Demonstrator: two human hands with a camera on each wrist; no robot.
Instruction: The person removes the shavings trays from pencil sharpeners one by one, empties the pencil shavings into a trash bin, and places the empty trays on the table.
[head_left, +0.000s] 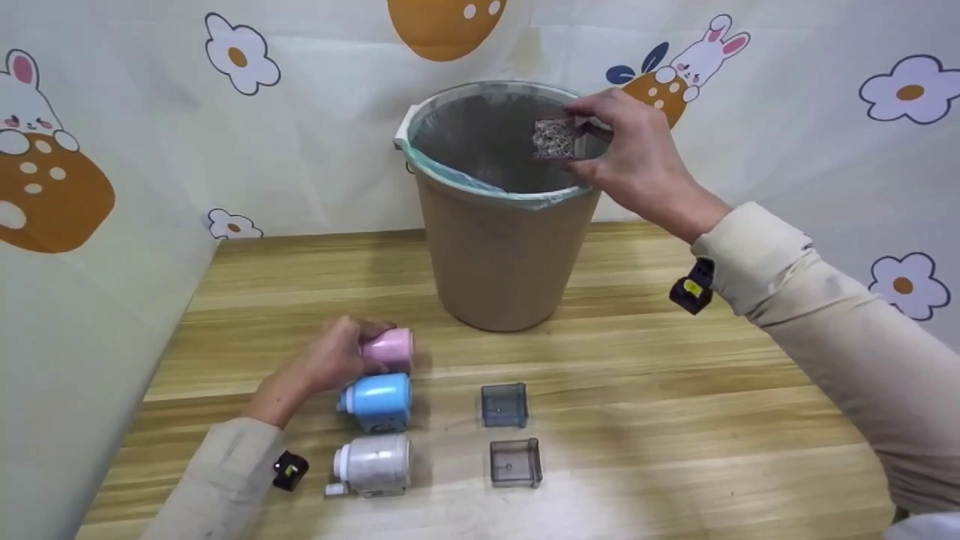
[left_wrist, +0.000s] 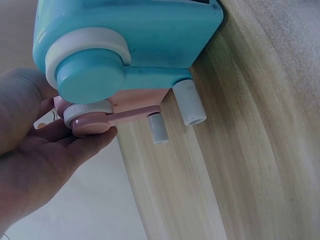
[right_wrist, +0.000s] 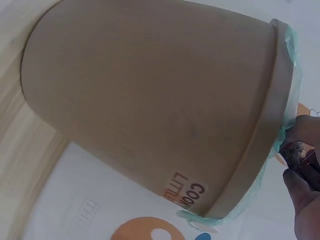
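My right hand (head_left: 643, 154) pinches a small clear shavings drawer (head_left: 555, 139) between thumb and fingers, over the mouth of a brown trash bin (head_left: 510, 255). Greyish pencil shavings fill the drawer, whose open side is turned toward the bin's inside. At the left, my left hand (head_left: 334, 358) grips a pink crank pencil sharpener (head_left: 393, 349) standing on the table. Nearest to it is a blue sharpener (head_left: 382, 397), and a white sharpener (head_left: 377, 461) stands closer to me. In the left wrist view, fingers (left_wrist: 92, 146) curl around the pink sharpener's crank end.
Two drawers, one bluish (head_left: 504, 406) and one greyish (head_left: 515, 463), lie to the right of the sharpeners on the wooden table (head_left: 660, 420). A greenish liner (head_left: 457, 177) overlaps the bin's rim. Behind the bin hangs a patterned cloth (head_left: 330, 150).
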